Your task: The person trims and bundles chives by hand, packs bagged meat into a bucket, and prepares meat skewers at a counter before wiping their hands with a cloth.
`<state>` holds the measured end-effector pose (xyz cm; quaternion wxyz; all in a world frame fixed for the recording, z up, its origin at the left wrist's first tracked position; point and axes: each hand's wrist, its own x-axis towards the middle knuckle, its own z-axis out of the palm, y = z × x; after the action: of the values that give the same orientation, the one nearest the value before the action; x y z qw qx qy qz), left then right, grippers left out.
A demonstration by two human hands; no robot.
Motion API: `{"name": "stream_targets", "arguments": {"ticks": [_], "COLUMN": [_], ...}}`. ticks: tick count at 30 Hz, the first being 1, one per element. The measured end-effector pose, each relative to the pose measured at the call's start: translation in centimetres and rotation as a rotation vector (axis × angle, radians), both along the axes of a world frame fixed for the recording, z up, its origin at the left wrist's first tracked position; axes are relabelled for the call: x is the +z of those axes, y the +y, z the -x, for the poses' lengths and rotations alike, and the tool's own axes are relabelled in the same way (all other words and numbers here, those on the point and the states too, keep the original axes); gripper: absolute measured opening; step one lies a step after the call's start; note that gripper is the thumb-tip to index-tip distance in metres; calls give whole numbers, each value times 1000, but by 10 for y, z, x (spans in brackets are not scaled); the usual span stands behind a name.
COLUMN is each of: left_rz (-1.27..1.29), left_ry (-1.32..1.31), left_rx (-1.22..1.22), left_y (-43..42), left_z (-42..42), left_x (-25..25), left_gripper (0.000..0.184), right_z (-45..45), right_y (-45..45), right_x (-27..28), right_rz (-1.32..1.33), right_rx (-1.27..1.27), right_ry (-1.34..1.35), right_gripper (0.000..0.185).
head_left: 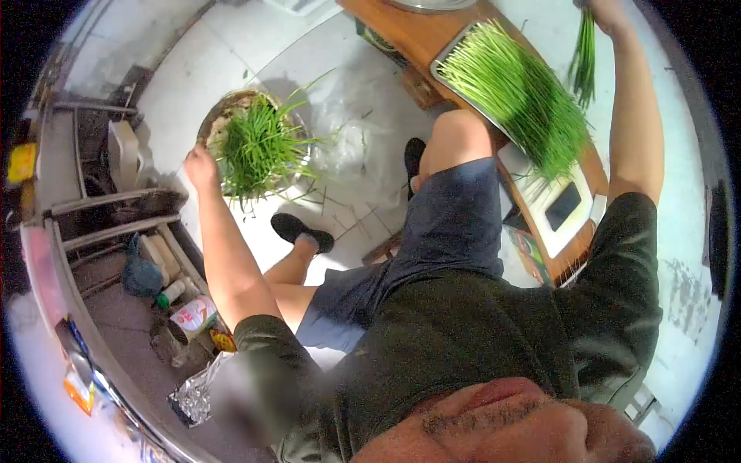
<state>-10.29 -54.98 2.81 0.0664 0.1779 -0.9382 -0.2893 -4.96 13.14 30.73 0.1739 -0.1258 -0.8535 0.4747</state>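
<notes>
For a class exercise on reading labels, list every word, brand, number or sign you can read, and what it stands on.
No text is readable.
Pink-and-white container: marks too blurred to read.
Orange-and-white packet: any print too blurred.
Colourful printed panel by the wooden table: too small to read.

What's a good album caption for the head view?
Right hand holding a bunch of chives, left hand at a basin of loose chives.

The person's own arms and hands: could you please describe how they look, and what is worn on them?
The left arm and right arm are bare below dark, short sleeves. The left hand and right hand are ungloved; the latter is partly cut off.
</notes>
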Motion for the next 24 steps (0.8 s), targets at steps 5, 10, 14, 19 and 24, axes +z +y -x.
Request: {"name": "stream_targets", "arguments": {"ticks": [5, 10, 14, 19, 24], "left_rz": [40, -44, -330, -516, -455], "left_ry": [193, 175, 267, 223, 201], "left_rx": [-53, 1, -11, 4, -43], "left_y": [22, 50, 58, 64, 77], "left_z": [-11, -42, -70, -111, -151], "left_x": [14, 36, 39, 58, 73], "left_gripper": [41, 41, 34, 34, 31], "right_z": [-32, -26, -10, 0, -7], "right_y": [51, 51, 5, -42, -42], "right_x": [-52, -131, -204, -289, -328], "right_rz": [-547, -914, -962, -926, -947], "right_rx": [-167, -14, -16, -37, -75], "right_ry": [-360, -298, -390, -445, -225], "right_gripper": [33, 36, 42, 49, 54]}}
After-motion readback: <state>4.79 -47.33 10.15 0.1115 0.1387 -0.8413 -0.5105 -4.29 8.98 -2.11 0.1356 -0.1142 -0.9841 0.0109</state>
